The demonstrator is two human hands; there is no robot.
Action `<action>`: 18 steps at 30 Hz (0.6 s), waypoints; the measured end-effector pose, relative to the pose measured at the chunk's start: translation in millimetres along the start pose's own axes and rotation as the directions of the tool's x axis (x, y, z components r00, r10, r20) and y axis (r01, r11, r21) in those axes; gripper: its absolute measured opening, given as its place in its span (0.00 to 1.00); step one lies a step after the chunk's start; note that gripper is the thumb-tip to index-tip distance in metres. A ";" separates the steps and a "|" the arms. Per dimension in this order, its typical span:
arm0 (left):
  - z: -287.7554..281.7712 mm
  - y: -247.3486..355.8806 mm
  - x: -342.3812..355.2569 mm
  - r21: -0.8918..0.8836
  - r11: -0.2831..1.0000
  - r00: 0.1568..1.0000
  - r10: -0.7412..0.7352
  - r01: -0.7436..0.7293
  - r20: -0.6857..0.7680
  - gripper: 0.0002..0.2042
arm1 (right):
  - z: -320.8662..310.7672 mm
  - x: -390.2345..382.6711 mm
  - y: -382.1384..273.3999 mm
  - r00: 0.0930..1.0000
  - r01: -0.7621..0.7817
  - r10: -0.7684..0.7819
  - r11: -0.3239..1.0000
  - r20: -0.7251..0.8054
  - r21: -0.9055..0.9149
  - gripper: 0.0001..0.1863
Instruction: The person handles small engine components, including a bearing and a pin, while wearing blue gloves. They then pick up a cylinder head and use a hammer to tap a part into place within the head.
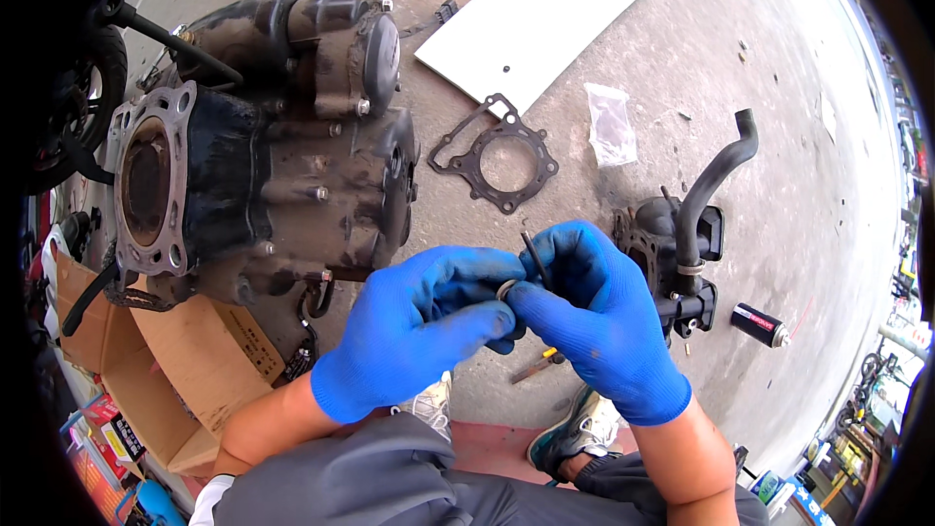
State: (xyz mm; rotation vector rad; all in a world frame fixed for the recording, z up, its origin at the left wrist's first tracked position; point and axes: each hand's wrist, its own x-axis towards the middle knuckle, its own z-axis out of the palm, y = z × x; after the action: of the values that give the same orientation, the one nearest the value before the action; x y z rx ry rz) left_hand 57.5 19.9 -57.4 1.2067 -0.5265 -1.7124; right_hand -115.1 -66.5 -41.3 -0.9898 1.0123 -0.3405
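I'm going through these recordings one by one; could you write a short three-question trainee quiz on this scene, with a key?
1. Multiple choice: what overlaps a corner of the flat white panel?
A) crumpled clear plastic bag
B) flat dark metal gasket
C) bent black rubber hose

2. True or false: the black cylindrical can lies on its side.

3. Fill in: the slim dark rod is in the blue-gloved ____ hand.

Key: 1. B. 2. True. 3. Right: the right hand holds it.
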 end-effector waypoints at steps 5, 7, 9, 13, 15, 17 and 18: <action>-2.0 4.7 3.1 -0.082 0.996 0.999 -0.045 0.044 -0.005 0.17 | -5.9 -2.4 -5.0 0.998 -0.050 0.045 0.994 0.052 0.096 0.15; -2.4 4.2 3.2 -0.094 0.994 0.999 -0.046 0.046 -0.006 0.17 | -7.4 -2.9 -8.3 0.996 -0.071 0.066 0.994 0.061 0.086 0.15; -2.6 3.6 3.6 -0.099 0.994 0.999 -0.041 0.040 -0.010 0.17 | -9.6 -3.0 -12.5 0.991 -0.113 0.109 0.992 0.077 0.056 0.15; -2.5 3.4 5.2 -0.099 0.994 0.998 -0.050 0.047 -0.028 0.17 | -10.6 -3.9 -15.8 0.994 -0.096 0.096 0.995 0.058 -0.015 0.14; -2.4 3.3 6.0 -0.090 0.995 0.997 -0.057 0.052 -0.055 0.17 | -8.9 -5.1 -18.8 0.998 -0.046 0.050 0.992 0.026 -0.113 0.14; -2.9 3.3 6.4 -0.069 0.997 0.997 -0.045 0.041 -0.058 0.17 | -10.7 -6.8 -17.1 0.999 0.049 -0.043 0.972 0.032 -0.229 0.14; -3.0 3.2 6.3 -0.058 0.998 0.997 -0.039 0.036 -0.060 0.17 | -11.0 -7.5 -16.0 0.995 0.097 -0.089 0.954 0.040 -0.285 0.14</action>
State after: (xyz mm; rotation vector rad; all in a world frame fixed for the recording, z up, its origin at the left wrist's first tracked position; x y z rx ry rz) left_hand 61.1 13.5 -59.3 1.2310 -0.4181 -1.7052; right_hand -125.1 -76.1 -25.8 -1.3044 1.0105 -0.2615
